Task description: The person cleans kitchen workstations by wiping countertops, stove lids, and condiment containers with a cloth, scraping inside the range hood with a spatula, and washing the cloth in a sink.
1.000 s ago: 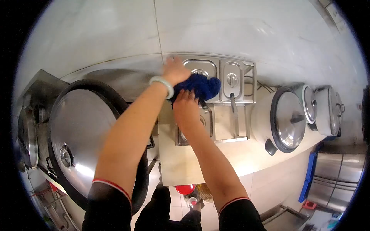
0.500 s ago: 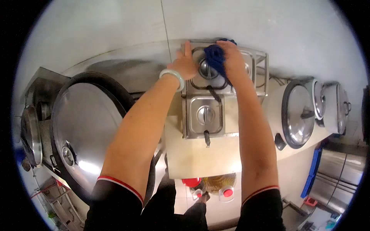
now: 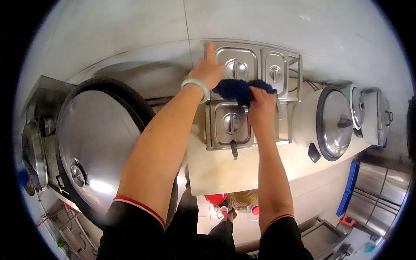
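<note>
My right hand (image 3: pixel 261 104) is closed on a dark blue cloth (image 3: pixel 234 90), which lies across the front part of the rear pans. My left hand (image 3: pixel 209 71), with a pale bangle (image 3: pixel 196 88) on the wrist, rests at the left edge of the metal rack (image 3: pixel 296 71), its fingers stretched out. In the rack sit lidded steel pans: a larger rear lid (image 3: pixel 225 58), a narrow rear lid (image 3: pixel 275 58) on the right, and a front lid (image 3: pixel 221 138). A dark handle (image 3: pixel 234 149) sticks out from the front pan. The cloth hides part of the rear row.
A large domed lid (image 3: pixel 106 134) covers a wide pot on the left. To the right stand a lidded cooker (image 3: pixel 336 138) and further pots (image 3: pixel 357 108). The rack sits on a cream counter (image 3: pixel 229 173) against the wall; jugs with red caps (image 3: pixel 255 210) stand below.
My right hand has drawn the cloth from the back of the rack toward me, uncovering the rear lids. My left hand stays at the rack's left edge.
</note>
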`<state>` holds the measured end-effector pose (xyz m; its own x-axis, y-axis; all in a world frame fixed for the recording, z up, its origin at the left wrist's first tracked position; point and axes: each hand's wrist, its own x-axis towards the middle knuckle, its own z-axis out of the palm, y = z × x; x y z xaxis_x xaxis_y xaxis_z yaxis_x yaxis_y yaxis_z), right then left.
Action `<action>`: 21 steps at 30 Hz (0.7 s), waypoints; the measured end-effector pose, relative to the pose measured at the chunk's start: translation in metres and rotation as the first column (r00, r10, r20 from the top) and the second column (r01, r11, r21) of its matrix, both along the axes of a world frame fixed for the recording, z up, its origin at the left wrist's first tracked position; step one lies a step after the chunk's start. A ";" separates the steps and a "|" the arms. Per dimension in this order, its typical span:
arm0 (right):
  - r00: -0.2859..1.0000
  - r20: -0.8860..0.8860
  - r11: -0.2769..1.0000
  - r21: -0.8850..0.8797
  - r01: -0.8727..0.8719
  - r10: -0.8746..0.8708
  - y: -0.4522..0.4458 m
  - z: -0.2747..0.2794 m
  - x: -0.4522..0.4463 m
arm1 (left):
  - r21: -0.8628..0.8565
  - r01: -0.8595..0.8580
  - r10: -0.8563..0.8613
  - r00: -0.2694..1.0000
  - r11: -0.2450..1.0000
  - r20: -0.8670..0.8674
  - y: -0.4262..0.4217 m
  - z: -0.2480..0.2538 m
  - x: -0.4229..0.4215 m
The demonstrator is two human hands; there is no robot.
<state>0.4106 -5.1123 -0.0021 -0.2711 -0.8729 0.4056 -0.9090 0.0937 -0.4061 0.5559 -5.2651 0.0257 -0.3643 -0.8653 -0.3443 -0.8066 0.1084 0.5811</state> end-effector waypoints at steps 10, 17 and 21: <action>0.969 -0.241 0.984 0.156 0.084 -0.045 -0.113 -0.009 -0.091 | 0.006 -0.028 0.028 1.000 1.000 0.003 -0.004 -0.008 -0.008; 0.969 -0.225 0.982 0.137 0.130 -0.096 -0.053 -0.017 -0.047 | 0.100 -0.076 0.075 0.997 0.992 0.012 -0.001 0.001 -0.009; 0.999 0.012 0.979 0.198 -0.050 0.048 -0.009 0.009 -0.057 | -0.042 -0.036 0.033 0.997 0.998 -0.065 -0.004 -0.027 -0.001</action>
